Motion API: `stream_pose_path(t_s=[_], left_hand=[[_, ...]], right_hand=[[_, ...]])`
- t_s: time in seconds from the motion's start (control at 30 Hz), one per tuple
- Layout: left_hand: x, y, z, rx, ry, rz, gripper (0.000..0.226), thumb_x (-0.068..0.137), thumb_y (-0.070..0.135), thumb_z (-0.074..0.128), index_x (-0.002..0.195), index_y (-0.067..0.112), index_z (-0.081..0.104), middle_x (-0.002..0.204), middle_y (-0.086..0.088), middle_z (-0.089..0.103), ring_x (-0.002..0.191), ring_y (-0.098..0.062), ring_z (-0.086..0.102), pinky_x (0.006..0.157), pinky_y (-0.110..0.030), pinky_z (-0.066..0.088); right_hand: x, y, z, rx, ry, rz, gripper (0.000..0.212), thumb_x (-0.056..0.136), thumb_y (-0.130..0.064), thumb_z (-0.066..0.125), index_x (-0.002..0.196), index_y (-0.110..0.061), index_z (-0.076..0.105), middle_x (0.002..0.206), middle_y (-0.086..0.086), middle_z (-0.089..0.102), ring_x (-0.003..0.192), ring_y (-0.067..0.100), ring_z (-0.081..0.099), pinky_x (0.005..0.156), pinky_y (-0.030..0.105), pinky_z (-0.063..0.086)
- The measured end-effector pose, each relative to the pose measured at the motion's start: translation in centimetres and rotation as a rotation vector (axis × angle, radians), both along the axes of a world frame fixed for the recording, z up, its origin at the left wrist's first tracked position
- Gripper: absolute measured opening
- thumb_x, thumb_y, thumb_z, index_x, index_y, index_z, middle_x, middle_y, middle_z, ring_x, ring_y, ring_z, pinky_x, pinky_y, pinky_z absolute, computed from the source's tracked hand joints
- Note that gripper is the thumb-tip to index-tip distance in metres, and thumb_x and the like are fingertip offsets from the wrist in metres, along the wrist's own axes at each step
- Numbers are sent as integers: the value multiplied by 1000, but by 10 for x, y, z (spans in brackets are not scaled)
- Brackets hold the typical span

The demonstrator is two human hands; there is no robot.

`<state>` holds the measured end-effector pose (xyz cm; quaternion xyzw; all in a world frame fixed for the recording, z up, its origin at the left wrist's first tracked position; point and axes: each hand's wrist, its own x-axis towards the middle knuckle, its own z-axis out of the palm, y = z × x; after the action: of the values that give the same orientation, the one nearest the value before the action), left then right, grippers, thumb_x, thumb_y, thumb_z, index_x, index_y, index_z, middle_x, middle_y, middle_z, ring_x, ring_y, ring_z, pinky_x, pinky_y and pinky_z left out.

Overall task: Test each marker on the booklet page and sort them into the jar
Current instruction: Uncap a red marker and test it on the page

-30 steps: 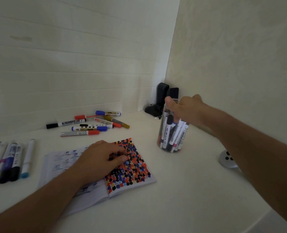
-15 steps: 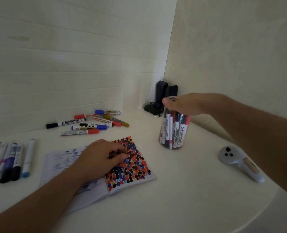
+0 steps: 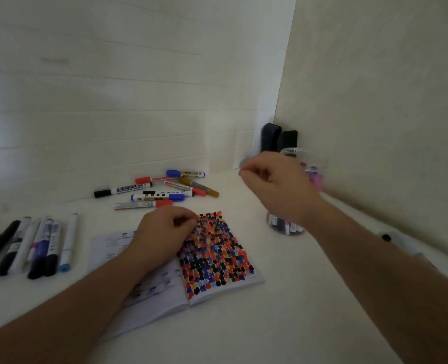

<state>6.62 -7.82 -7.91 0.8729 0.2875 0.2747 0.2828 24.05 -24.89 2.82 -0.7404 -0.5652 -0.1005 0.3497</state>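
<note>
Your right hand (image 3: 278,185) has lifted off the jar (image 3: 305,164) and swung left, blurred, fingers loosely curled and holding nothing. From the head view, that clear jar stands behind it, markers upright inside. Your left hand (image 3: 162,237) rests curled on the open booklet (image 3: 217,256), gripping nothing I can see. Loose markers (image 3: 162,191) lie beyond.

both forearms bare, no sleeves visible; right hand (image 3: 278,185) blurred, seemingly ringless.
</note>
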Motion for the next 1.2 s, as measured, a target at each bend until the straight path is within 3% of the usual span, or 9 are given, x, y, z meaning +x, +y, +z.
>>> stream_pose_path(t_s=[0.1, 0.17, 0.3, 0.5, 0.7, 0.87, 1.0, 1.1, 1.2], left_hand=[[-3, 31, 9, -169, -91, 155, 20, 99, 19, 64, 104, 36, 72, 106, 10, 65, 92, -4, 61, 74, -22, 45], [-8, 54, 11, -97, -34, 211, 24, 97, 14, 62, 101, 36, 71, 105, 4, 65, 90, -15, 62, 75, -31, 49], [-24, 101, -8, 161, 241, 411, 29, 89, 30, 58, 115, 36, 70, 117, -16, 63, 113, -38, 56, 102, -47, 43], [-21, 107, -11, 261, 409, 393, 31, 96, 52, 57, 123, 40, 64, 126, -4, 65, 120, -34, 51, 102, -46, 44], [-13, 85, 1, 412, 335, 366, 25, 103, 37, 54, 122, 26, 66, 118, -7, 63, 106, -29, 51, 89, -40, 40], [6, 9, 36, -30, -67, -21, 7, 107, 31, 50, 105, 35, 55, 96, 11, 67, 85, -2, 66, 76, -23, 51], [5, -26, 27, -111, -6, -232, 26, 102, 39, 58, 128, 37, 60, 113, 19, 71, 99, 8, 66, 89, -19, 55], [1, -18, 17, -132, 43, -232, 27, 96, 39, 67, 123, 35, 67, 110, 18, 74, 102, 6, 67, 95, -22, 53], [-7, -4, 13, -283, -153, -150, 16, 101, 33, 62, 115, 31, 70, 101, 7, 76, 94, -9, 72, 89, -34, 59]], right_hand=[[-20, 34, -49, -158, 265, 66, 13, 100, -30, 62, 107, -37, 70, 99, -18, 64, 88, 1, 60, 76, 20, 48], [-24, 51, -78, -176, 388, 65, 15, 99, -29, 63, 110, -37, 70, 103, -17, 65, 91, -1, 59, 77, 18, 47], [-26, 65, -103, -202, 407, 49, 21, 99, -29, 62, 117, -37, 69, 102, -16, 66, 90, -1, 59, 82, 18, 49], [-20, 66, -107, -214, 414, 72, 18, 99, -28, 62, 112, -37, 71, 99, -20, 65, 90, -3, 59, 74, 12, 42], [-15, 65, -107, -168, 436, 103, 14, 100, -33, 62, 108, -40, 71, 100, -19, 67, 91, -3, 60, 75, 12, 42], [-22, 58, -95, 44, 522, 177, 34, 102, -46, 55, 135, -39, 59, 108, -17, 63, 90, 1, 64, 79, 22, 56], [-29, 54, -86, 162, 417, 225, 36, 103, -45, 53, 137, -36, 58, 115, -20, 63, 105, -4, 59, 80, 13, 52], [-30, 49, -85, 137, 260, 192, 31, 104, -41, 53, 130, -28, 64, 108, -19, 66, 101, -3, 60, 81, 11, 46], [-26, 45, -84, 64, 101, 210, 36, 104, -43, 50, 136, -29, 62, 109, -22, 61, 97, -4, 56, 84, 5, 40]])
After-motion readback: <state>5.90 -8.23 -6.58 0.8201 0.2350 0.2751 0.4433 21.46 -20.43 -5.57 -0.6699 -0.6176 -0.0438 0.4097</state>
